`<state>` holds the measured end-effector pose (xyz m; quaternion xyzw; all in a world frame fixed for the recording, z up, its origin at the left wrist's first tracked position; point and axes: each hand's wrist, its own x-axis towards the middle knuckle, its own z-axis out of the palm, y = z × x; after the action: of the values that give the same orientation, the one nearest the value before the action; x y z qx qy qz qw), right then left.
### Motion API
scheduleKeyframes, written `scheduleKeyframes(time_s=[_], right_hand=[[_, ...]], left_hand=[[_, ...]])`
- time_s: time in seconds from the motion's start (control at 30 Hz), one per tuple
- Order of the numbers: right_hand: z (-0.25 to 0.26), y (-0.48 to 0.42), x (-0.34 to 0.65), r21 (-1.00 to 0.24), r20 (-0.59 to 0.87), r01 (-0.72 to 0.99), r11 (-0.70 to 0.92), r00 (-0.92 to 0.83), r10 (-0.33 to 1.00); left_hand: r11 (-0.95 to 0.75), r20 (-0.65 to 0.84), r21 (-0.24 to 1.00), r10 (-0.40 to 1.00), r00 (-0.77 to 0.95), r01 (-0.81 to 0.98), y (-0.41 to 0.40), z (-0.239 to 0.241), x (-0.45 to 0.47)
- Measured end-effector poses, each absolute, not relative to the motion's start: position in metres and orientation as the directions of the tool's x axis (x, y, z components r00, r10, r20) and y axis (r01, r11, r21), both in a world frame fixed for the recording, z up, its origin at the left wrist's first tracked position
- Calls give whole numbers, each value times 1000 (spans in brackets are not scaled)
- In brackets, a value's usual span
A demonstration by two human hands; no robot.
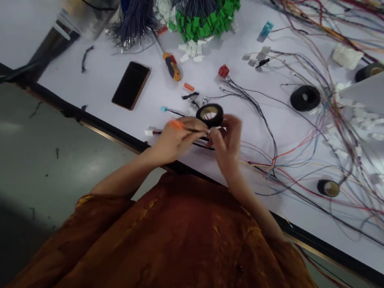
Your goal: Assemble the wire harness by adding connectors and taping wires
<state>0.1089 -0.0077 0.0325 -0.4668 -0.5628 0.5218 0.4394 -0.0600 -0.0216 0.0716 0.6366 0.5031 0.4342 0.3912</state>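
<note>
Fingers, left hand [171,142]: grasping slim orange-ended tool [176,124] | right hand [228,144]: grip indiscernible | tape roll [220,116]: twelve o'clock of both | steady fingertips advisable

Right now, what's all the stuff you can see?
Flat table: one, white, middle
Plastic bag: one, clear, top left
Rectangular phone: one, black, left
Slim screwdriver: one, orange and grey, near phone
Bundled wires: many, purple, top
Small plastic connectors: many, green, white, blue, red, scattered
Loose thin wires: many, multicoloured, right
Round tape rolls: at least four, black, centre, right
Blurry item: one, orange, centre
Floor: one, grey, left
Cloth garment: one, brown, bottom
Left grip: one, bare, centre
Right grip: one, bare, centre
</note>
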Motion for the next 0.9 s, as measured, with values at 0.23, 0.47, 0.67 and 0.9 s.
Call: scheduleKeyframes(time_s=[0.23, 0.47, 0.67, 0.9], right_hand=[[32, 19, 104, -890, -340, -226, -395, -246, 908], [22, 11, 118, -980, -44, 197, 8, -256, 966], [28, 40, 122, -759, 234, 421, 496, -534, 812], [35, 46, 123, -778, 202, 306, 549, -705, 679]], left_hand=[[-146, 160, 984, 976, -146, 102, -17, 44, -60], [-54, 60, 991, 997, -46, 122, -11, 30, -59], [-149, 146, 979, 989, 32, 137, -8, 31, -57], [-159, 144, 972, 985, 99, 172, -9, 34, -61]])
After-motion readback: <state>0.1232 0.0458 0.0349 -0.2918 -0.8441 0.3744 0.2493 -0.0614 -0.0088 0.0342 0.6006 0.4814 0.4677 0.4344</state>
